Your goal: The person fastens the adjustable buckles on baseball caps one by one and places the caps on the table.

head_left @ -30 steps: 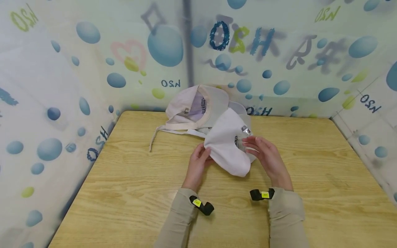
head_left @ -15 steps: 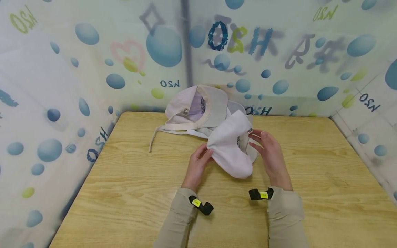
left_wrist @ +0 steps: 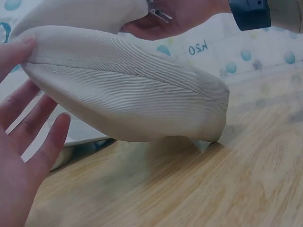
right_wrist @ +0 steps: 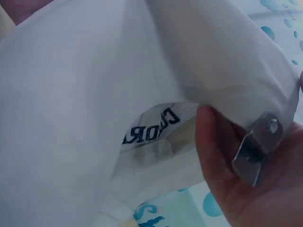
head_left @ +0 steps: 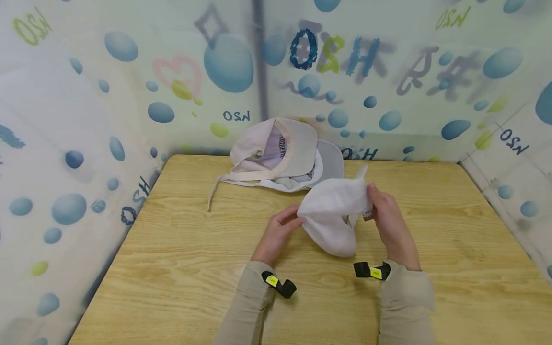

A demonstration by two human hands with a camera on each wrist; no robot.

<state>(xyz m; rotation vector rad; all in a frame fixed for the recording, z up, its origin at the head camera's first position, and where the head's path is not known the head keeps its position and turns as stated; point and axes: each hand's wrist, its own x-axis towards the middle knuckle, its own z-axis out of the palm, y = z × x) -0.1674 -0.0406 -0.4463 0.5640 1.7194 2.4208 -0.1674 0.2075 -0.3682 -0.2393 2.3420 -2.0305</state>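
Observation:
A white baseball cap (head_left: 329,211) hangs between both hands over the table, its crown toward the left hand. The left hand (head_left: 277,235) pinches the crown between thumb and index finger; in the left wrist view its other fingers (left_wrist: 49,142) are spread apart below the cloth. On the opposite side, the right hand (head_left: 394,230) grips the cap's back edge beside the strap opening. A metal buckle (right_wrist: 260,146) lies against that hand in the right wrist view. Dark lettering (right_wrist: 147,132) shows through the opening. The cap's brim is mostly hidden.
Behind the hands, a pale pink cap (head_left: 252,139) lies on its side over a white cap with a grey brim (head_left: 333,163). A loose strap (head_left: 212,194) trails left across the wooden table (head_left: 181,268). A patterned wall covering (head_left: 388,96) borders the table's back.
The held cap has moved right and toward the person, away from the caps behind, and turned. The right hand went from touching near the buckle to gripping the back edge.

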